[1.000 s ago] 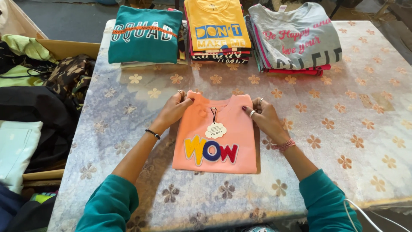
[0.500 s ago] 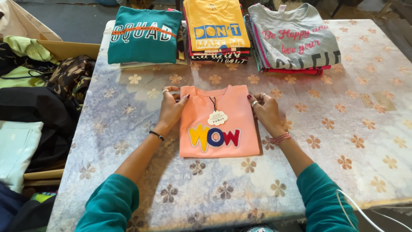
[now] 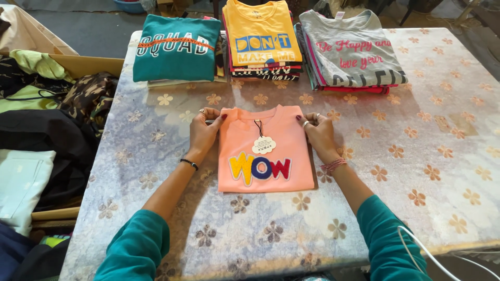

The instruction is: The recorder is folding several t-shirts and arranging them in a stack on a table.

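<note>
floral-patterned cloth covers the table [image 3: 172, 156], pale blue-grey with tan and dark flower prints, seen from the head camera looking down.

at 10 o'clock of the table's edge a cardboard box [image 3: 86, 63] stands open; inside it lie loose clothes, a lime-green piece [image 3: 34, 62] on top and a camouflage garment [image 3: 86, 93] spilling over its rim. how deep the box goes cannot be told. a black garment [image 3: 44, 140] lies heaped beside it at 9 o'clock.

along the far edge sit three stacks of folded shirts: a teal stack [image 3: 176, 49] at 11 o'clock, a yellow stack [image 3: 263, 39] at 12 o'clock, a grey stack [image 3: 351, 52] at 1 o'clock, each just beside the next.

at the table's middle lies the folded peach shirt [image 3: 263, 151], flat, with bright felt letters on its front and a small white hang tag [image 3: 263, 144] on a dark cord below the collar. the left hand [image 3: 204, 130] rests at the shirt's left shoulder, at 9 o'clock of the collar, fingers curled lightly onto the fabric edge. the right hand [image 3: 319, 132] rests at the right shoulder, at 3 o'clock of the collar, fingers likewise bent onto the edge. neither hand lifts the shirt; both press its top corners.

against the picture from a second ago, the shirt sits squarer to the table edge and a little farther from the person, and both hands have moved up with it.
</note>
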